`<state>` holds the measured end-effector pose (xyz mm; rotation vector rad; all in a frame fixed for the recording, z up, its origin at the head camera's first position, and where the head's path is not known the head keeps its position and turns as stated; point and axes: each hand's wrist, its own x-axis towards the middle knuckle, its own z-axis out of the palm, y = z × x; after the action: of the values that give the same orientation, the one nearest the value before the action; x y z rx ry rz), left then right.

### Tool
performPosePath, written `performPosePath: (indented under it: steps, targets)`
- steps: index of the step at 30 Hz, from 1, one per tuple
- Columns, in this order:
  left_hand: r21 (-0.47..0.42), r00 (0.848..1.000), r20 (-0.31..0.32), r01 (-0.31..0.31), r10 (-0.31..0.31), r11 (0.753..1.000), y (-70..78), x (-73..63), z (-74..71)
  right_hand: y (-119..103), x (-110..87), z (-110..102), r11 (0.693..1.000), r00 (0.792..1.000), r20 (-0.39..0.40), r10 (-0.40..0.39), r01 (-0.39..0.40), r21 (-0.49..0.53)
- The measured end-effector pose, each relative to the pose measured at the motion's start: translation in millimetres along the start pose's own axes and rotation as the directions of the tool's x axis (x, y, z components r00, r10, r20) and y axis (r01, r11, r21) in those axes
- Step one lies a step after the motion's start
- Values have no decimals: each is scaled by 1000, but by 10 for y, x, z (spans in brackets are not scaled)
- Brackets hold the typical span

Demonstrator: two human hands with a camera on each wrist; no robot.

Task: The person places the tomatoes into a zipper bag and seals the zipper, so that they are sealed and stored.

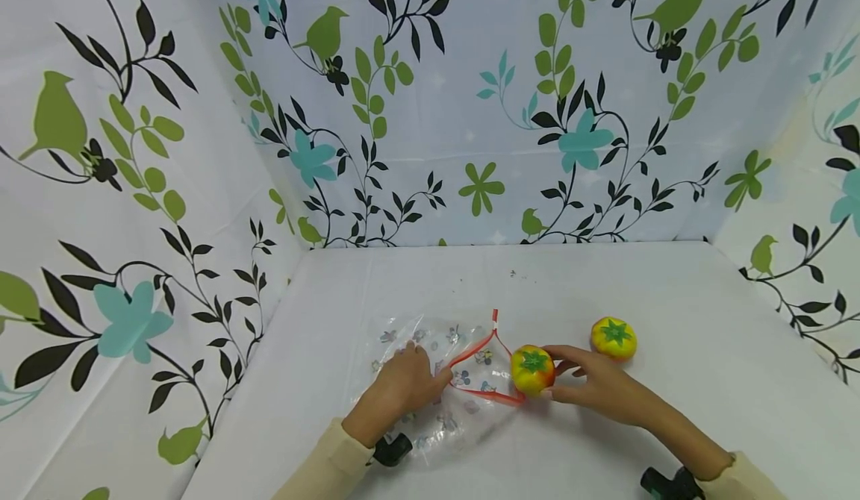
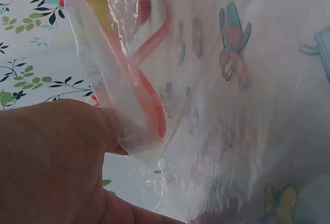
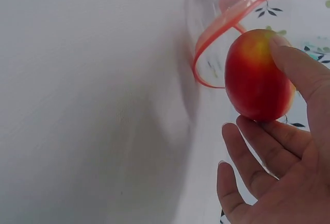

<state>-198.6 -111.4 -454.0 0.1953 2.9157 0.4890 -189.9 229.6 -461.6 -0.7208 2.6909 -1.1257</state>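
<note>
A clear plastic bag (image 1: 443,425) printed with small cartoon figures lies on the table, its red-edged mouth spread toward the right. My left hand (image 1: 406,384) grips the bag by the edge of that mouth; in the left wrist view the film (image 2: 227,121) stretches away from the thumb side. Between thumb and fingertips, my right hand (image 1: 601,388) pinches a red-and-yellow toy tomato (image 1: 534,371) with a green star-shaped top. The tomato sits right at the bag's red edge, and its red underside (image 3: 258,80) shows in the right wrist view.
A second, similar toy tomato (image 1: 614,338) rests on the white table (image 1: 672,291) just behind my right hand. Cloth printed with leaves and birds (image 1: 430,112) rises at the back and both sides. Dark wrist devices (image 1: 393,449) sit by both sleeves.
</note>
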Motion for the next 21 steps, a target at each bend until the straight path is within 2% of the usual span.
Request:
performPosePath:
  steps: [5,13,21]
  targets:
    - [0,1000,3,0,0,1000,-9,16,12,-16,92,75,1000,1000,11,19,-19,-2]
    - [-3,1000,11,14,-14,1000,-10,21,20,-75,212,155,997,997,71,36,-40,65]
    - [10,1000,14,12,-13,1000,-11,32,13,-125,295,219,996,996,83,16,-22,82]
